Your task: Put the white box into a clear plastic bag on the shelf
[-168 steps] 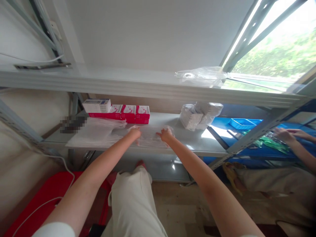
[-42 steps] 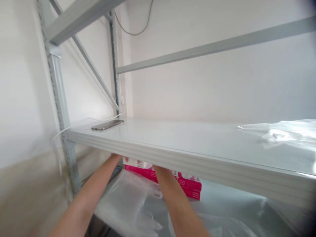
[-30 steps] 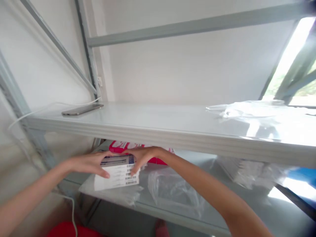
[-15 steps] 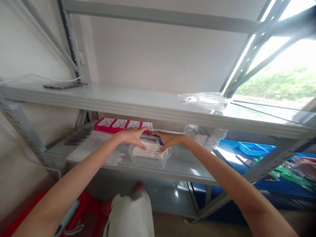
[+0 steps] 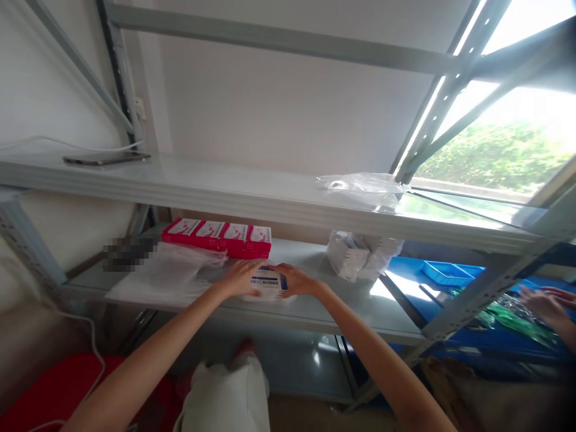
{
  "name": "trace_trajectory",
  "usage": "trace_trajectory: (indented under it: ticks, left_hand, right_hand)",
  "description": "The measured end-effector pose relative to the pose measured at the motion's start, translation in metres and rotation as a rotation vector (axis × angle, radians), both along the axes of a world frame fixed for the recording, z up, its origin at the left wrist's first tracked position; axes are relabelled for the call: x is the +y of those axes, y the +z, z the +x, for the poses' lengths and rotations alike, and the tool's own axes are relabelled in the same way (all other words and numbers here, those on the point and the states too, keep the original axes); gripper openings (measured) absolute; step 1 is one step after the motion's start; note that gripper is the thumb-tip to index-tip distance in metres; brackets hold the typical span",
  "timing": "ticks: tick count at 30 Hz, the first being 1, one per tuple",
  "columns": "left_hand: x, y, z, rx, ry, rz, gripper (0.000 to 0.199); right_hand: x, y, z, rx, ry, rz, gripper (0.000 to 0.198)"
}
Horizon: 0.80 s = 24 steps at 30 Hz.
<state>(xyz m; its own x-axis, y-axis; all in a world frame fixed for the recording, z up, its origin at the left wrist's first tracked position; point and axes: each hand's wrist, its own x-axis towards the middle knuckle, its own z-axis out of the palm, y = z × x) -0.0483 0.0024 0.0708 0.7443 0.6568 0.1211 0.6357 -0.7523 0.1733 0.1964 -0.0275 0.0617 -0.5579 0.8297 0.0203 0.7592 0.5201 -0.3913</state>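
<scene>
On the lower shelf, a stack of white and blue boxes [image 5: 269,287] sits between my two hands, partly hidden by the fingers. My left hand [image 5: 243,280] is closed against its left side. Gripping the right side, my right hand [image 5: 293,281] has its fingers over the top edge and its thumb toward the front. Clear plastic shows faintly around the base of the stack. Just behind stands a row of pink and white boxes [image 5: 231,239]. To the left lie flat translucent plastic bags [image 5: 164,273].
A clear bag with white boxes [image 5: 353,258] lies right on the same shelf. The upper shelf [image 5: 225,180] overhangs my hands, bearing a phone [image 5: 105,158] and crumpled clear plastic [image 5: 362,187]. Beyond the upright, another person's hands [image 5: 546,303] are over a blue table near a blue tray [image 5: 450,273].
Both hands have gone down and nearer with the white and blue boxes, whose printed top shows more. The pink boxes are now less covered. The view has shifted slightly.
</scene>
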Motion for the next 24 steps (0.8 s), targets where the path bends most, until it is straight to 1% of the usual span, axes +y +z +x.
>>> trace_trajectory:
  ticks: [3,5,7,9,11,12,14,16,18,20,22,24]
  left_hand:
    - [0.008,-0.019,-0.012,0.037,0.024,0.0,0.109]
    - [0.012,-0.028,-0.023,0.022,0.016,-0.021,0.108]
    - [0.013,-0.034,-0.035,-0.002,0.017,-0.055,0.099]
    - [0.011,-0.037,-0.045,-0.007,0.066,-0.061,0.086]
    - [0.008,-0.037,-0.051,-0.004,0.139,-0.018,0.07]
    - [0.006,-0.036,-0.052,-0.008,0.175,0.012,0.061]
    - [0.004,-0.035,-0.051,-0.017,0.235,0.076,0.046]
    - [0.004,-0.035,-0.049,0.012,0.265,0.113,0.035]
    - [0.005,-0.037,-0.046,0.081,0.26,0.115,0.028]
    - [0.008,-0.038,-0.043,0.138,0.254,0.1,0.026]
    - [0.01,-0.038,-0.041,0.158,0.263,0.073,0.03]
    - [0.014,-0.037,-0.039,0.153,0.283,0.022,0.035]
  right_hand:
    - [-0.002,-0.014,0.002,0.047,-0.086,-0.047,0.106]
    - [-0.008,-0.023,0.007,0.123,-0.178,-0.061,0.107]
    - [-0.018,-0.032,0.012,0.192,-0.293,-0.007,0.104]
    - [-0.033,-0.04,0.014,0.219,-0.424,0.099,0.095]
    - [-0.048,-0.045,0.011,0.188,-0.54,0.159,0.077]
    - [-0.054,-0.045,0.008,0.156,-0.584,0.155,0.066]
    - [-0.065,-0.044,0.001,0.069,-0.647,0.107,0.048]
    - [-0.069,-0.041,-0.006,-0.027,-0.688,0.064,0.035]
    - [-0.067,-0.04,-0.009,-0.11,-0.711,0.021,0.029]
    - [-0.06,-0.042,-0.008,-0.146,-0.722,-0.028,0.026]
    - [-0.05,-0.047,-0.003,-0.093,-0.74,-0.091,0.023]
    - [-0.039,-0.054,0.003,0.051,-0.763,-0.167,0.021]
